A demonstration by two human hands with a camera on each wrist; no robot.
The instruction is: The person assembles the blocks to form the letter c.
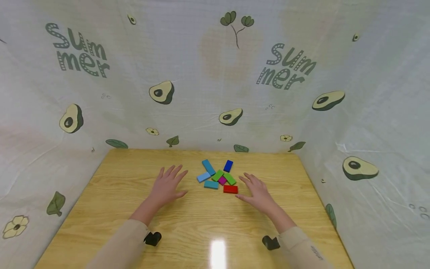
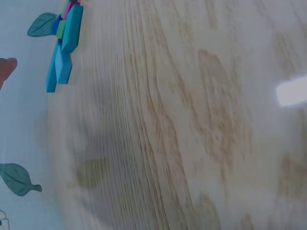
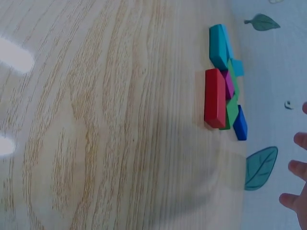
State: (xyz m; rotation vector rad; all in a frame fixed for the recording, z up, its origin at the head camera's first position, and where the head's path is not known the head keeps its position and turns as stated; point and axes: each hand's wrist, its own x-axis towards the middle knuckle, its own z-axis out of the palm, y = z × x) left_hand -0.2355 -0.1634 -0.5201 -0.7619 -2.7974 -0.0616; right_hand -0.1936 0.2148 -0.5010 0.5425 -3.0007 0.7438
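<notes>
A loose cluster of coloured blocks lies on the wooden table, between my two hands. It has a red block, a dark blue block, two green blocks, a magenta block, a light blue block and two teal-blue blocks. My left hand is left of the cluster, fingers spread and holding nothing. On the other side my right hand has its fingers apart, its thumb close to the red block; the right wrist view shows a gap between the red block and the fingertips.
The wooden table reaches back to a pale cloth printed with avocados, leaves and lettering. This cloth also rises along the left and right sides. A bright glare spot shows at the table's front.
</notes>
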